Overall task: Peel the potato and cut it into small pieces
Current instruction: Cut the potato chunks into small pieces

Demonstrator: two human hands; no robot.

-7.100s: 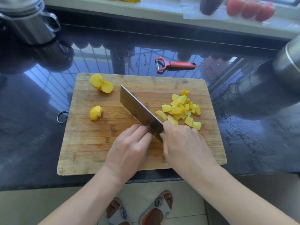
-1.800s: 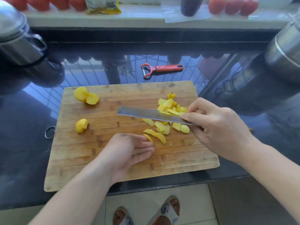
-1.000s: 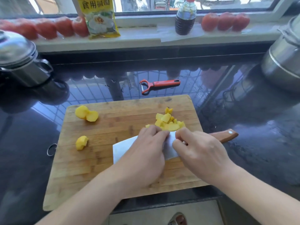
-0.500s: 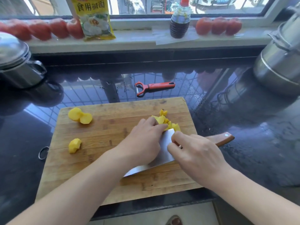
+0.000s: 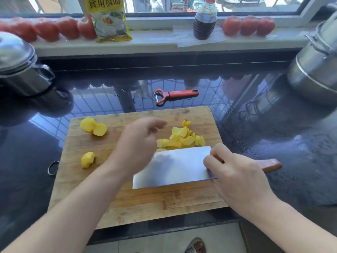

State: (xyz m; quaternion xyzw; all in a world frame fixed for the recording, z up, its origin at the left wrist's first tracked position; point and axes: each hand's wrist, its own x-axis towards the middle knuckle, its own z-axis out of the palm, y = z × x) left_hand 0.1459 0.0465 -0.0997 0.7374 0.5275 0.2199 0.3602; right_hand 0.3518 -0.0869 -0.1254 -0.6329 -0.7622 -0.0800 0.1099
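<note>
My right hand (image 5: 237, 177) has its grip closed on the knife (image 5: 173, 167) where blade meets handle, blade nearly flat on the board (image 5: 145, 203). My left hand (image 5: 138, 141) hangs loose and holds nothing, blurred, just left of the blade. The potato pieces (image 5: 182, 139) lie heaped at the blade's far edge; three bigger chunks (image 5: 93, 126) sit uncut, well left of my grip. Risks: tilting the blade could spill pieces onto the desk (image 5: 273, 136), and my left fingers are near the edge.

Wooden cutting board (image 5: 76, 179), glossy black counter (image 5: 273, 143), smooth shiny metal cleaver blade (image 5: 175, 167).
</note>
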